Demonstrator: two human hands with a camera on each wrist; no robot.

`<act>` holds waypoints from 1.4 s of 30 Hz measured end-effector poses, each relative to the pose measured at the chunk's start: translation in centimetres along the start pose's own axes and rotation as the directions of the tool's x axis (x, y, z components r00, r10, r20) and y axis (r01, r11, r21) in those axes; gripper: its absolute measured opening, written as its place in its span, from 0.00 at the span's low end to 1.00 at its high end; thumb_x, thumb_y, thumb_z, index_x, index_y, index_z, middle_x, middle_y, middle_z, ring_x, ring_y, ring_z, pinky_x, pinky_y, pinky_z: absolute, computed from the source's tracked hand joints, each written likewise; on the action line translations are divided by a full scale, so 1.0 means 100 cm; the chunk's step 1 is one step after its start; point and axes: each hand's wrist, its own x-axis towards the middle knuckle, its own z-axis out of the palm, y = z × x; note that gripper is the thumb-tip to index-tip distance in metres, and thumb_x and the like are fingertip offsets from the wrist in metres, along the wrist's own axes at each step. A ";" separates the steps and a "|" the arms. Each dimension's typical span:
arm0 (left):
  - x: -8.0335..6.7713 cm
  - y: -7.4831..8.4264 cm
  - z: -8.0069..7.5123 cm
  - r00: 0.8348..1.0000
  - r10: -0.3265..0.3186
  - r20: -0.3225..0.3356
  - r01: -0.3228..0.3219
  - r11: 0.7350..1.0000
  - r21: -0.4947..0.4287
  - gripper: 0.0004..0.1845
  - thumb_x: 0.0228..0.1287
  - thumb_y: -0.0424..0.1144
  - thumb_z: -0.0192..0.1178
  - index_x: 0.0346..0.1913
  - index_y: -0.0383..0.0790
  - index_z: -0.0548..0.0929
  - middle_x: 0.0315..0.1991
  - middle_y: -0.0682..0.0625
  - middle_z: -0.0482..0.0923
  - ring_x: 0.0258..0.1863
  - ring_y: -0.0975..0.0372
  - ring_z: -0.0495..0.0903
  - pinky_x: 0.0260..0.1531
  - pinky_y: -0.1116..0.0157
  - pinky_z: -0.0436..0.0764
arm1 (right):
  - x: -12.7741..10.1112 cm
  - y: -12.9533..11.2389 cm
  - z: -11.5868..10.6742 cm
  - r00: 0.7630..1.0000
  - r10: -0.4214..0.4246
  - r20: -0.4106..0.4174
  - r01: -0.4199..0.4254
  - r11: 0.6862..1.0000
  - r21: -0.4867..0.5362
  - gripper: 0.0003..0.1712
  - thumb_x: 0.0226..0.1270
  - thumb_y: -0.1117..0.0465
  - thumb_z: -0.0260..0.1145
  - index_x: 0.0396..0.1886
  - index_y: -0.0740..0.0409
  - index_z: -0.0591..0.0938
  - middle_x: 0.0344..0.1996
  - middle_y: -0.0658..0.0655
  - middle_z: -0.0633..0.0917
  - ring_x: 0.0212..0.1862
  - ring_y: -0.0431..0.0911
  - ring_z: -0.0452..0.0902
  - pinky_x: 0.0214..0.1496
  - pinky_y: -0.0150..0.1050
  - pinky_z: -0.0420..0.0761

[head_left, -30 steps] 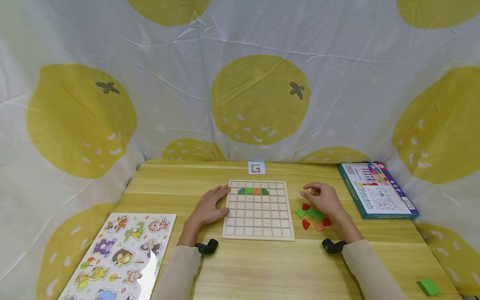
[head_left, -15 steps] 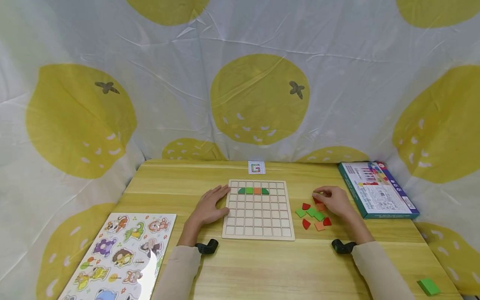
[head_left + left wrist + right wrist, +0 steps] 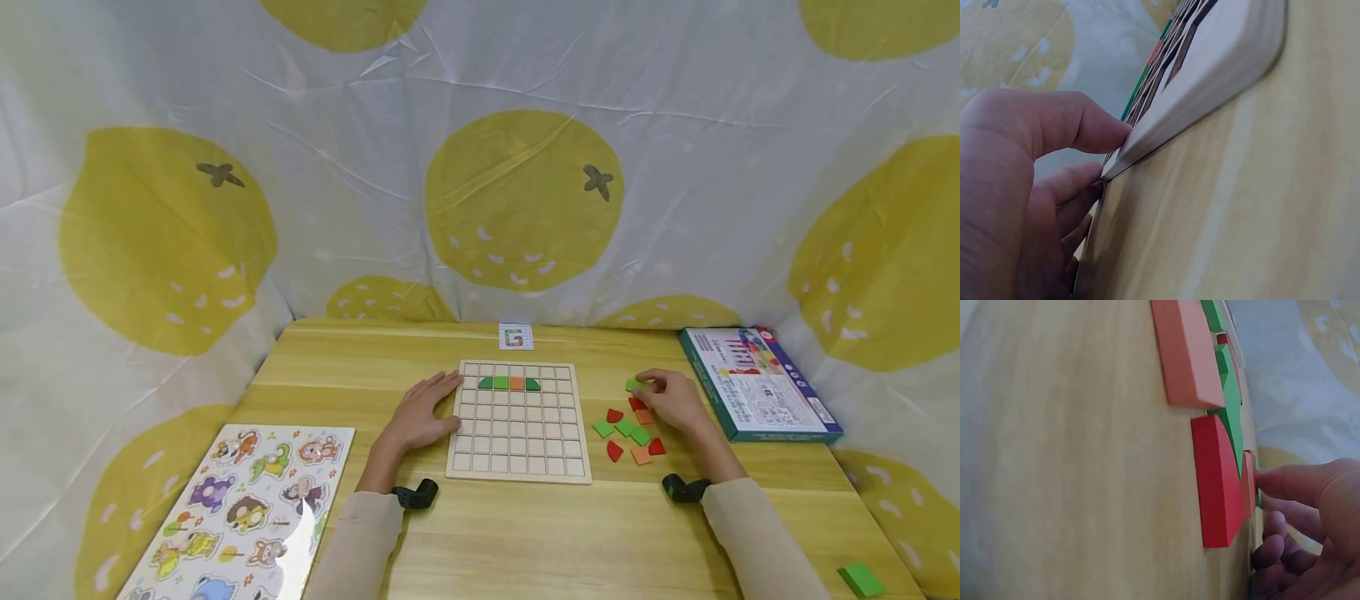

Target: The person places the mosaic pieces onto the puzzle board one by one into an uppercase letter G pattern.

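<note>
1. Left hand [image 3: 420,417]: rests with relaxed, straight fingers against the left edge of the grid board [image 3: 517,467], which lies flat on the surface [image 3: 525,542].
2. Right hand [image 3: 675,400]: fingers curled, pinching a small green tile [image 3: 633,385] just beside the loose tiles [image 3: 626,433].
3. Loose tiles: red, green and orange pieces lying on the surface between board and right hand.
4. Board: one short row of green and orange tiles [image 3: 509,383] fills cells near its far edge.
5. Periphery: animal puzzle [image 3: 247,508] at near left; box [image 3: 757,383] at far right; small card [image 3: 515,337] beyond the board.
</note>
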 end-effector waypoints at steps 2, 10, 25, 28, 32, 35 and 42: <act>0.000 0.000 0.000 1.000 0.004 -0.001 -0.004 1.000 0.001 0.43 0.60 0.51 0.58 0.81 0.50 0.63 0.81 0.54 0.59 0.83 0.53 0.52 0.82 0.46 0.50 | -0.001 0.001 -0.001 1.000 0.010 0.007 -0.010 1.000 0.005 0.21 0.71 0.58 0.68 0.58 0.66 0.85 0.30 0.57 0.82 0.31 0.47 0.71 0.31 0.36 0.71; -0.001 0.001 -0.001 1.000 -0.004 0.007 0.004 1.000 0.001 0.43 0.61 0.50 0.58 0.81 0.51 0.63 0.82 0.53 0.59 0.83 0.52 0.52 0.82 0.46 0.50 | -0.003 0.001 -0.003 0.999 0.028 0.023 -0.028 0.999 0.025 0.20 0.71 0.58 0.68 0.57 0.66 0.85 0.32 0.57 0.82 0.33 0.46 0.71 0.32 0.35 0.72; 0.000 0.002 -0.002 1.000 -0.006 0.016 0.006 1.000 0.005 0.43 0.61 0.50 0.58 0.81 0.51 0.62 0.82 0.53 0.58 0.83 0.53 0.51 0.82 0.47 0.49 | -0.005 -0.001 -0.005 1.000 -0.020 0.020 0.019 1.000 0.014 0.19 0.72 0.57 0.69 0.56 0.64 0.86 0.32 0.55 0.81 0.33 0.46 0.71 0.31 0.33 0.71; 0.000 0.002 -0.002 1.000 -0.006 0.014 0.006 1.000 0.006 0.43 0.62 0.50 0.58 0.81 0.51 0.62 0.82 0.54 0.58 0.83 0.53 0.51 0.82 0.47 0.50 | -0.007 -0.008 -0.006 0.999 -0.034 0.023 0.034 0.999 0.017 0.19 0.72 0.57 0.69 0.55 0.64 0.86 0.33 0.56 0.81 0.33 0.46 0.71 0.31 0.33 0.72; 0.000 0.002 -0.002 1.000 -0.011 0.011 0.011 1.000 0.006 0.43 0.62 0.50 0.58 0.81 0.51 0.62 0.82 0.54 0.58 0.83 0.53 0.52 0.82 0.46 0.50 | -0.009 -0.021 -0.005 0.997 -0.070 0.017 0.069 0.998 0.011 0.17 0.71 0.59 0.69 0.53 0.64 0.86 0.32 0.56 0.80 0.31 0.46 0.71 0.30 0.34 0.71; 0.000 0.002 -0.002 1.000 -0.014 0.009 0.014 1.000 0.003 0.43 0.61 0.50 0.58 0.81 0.52 0.62 0.82 0.54 0.58 0.83 0.53 0.52 0.82 0.47 0.50 | -0.009 -0.031 -0.004 0.996 -0.093 0.012 0.093 0.996 0.008 0.16 0.71 0.60 0.69 0.53 0.64 0.87 0.31 0.56 0.79 0.30 0.46 0.70 0.29 0.34 0.70; -0.001 0.003 -0.002 1.000 -0.009 0.011 0.009 1.000 -0.001 0.43 0.61 0.50 0.58 0.81 0.51 0.62 0.82 0.53 0.58 0.83 0.52 0.52 0.82 0.46 0.50 | -0.008 -0.052 0.005 0.989 -0.144 0.030 0.143 0.989 0.034 0.16 0.70 0.59 0.70 0.53 0.63 0.87 0.33 0.56 0.76 0.30 0.46 0.66 0.31 0.36 0.67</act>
